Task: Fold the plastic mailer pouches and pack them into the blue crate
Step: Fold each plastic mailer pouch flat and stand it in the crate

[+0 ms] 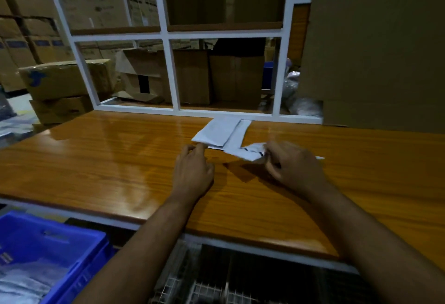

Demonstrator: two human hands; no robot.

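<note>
Near the worktop's (96, 159) far edge, right hand (292, 166) pinches 1 crumpled mailer pouch (250, 152), flat pouches (220, 133) lie long axis toward far edge just beyond left hand (192, 171), loosely curled, holding nothing; blue crate (60, 243) sits below near-left corner.

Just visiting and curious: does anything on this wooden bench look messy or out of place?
Nothing stands out. White mailer pouches lie loosely overlapped and askew, and the right hand grips a crumpled one.
</note>
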